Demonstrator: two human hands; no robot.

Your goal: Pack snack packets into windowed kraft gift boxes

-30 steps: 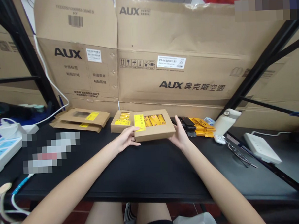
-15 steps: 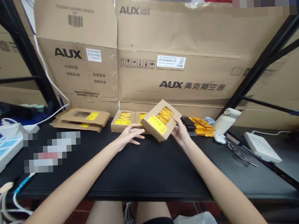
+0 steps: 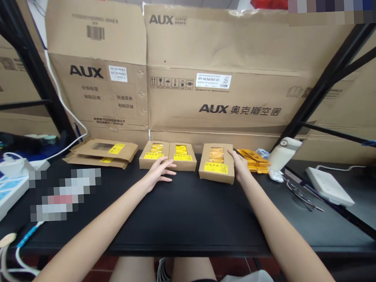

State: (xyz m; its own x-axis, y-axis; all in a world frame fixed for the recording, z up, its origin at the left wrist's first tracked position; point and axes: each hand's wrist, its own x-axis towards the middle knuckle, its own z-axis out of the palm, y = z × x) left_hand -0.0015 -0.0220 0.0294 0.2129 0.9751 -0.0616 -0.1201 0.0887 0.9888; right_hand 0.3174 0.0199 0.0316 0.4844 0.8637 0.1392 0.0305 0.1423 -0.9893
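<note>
A brown windowed cardboard box (image 3: 202,170) with a yellow label and orange packets inside is at the right of the middle, facing up. My right hand (image 3: 239,163) grips its right side, thumb near the top edge; the far fingers are hidden. Whether the box rests fully on the table I cannot tell. My left hand (image 3: 157,174) is open, fingers apart, in front of two similar boxes side by side: the left box (image 3: 142,163) and the right box (image 3: 191,163). Yellow packets show through their windows.
Flat cardboard box blanks (image 3: 91,152) lie at the left rear. To the right are orange packets (image 3: 254,161), a white bottle (image 3: 283,153), eyeglasses (image 3: 298,192) and a white power strip (image 3: 330,186). A large cardboard panel (image 3: 251,88) stands behind the black table (image 3: 185,216).
My right hand has lowered the tilted box and set it straighter, moving slightly right and down, uncovering the box behind. My left hand has shifted slightly left and remains open.
</note>
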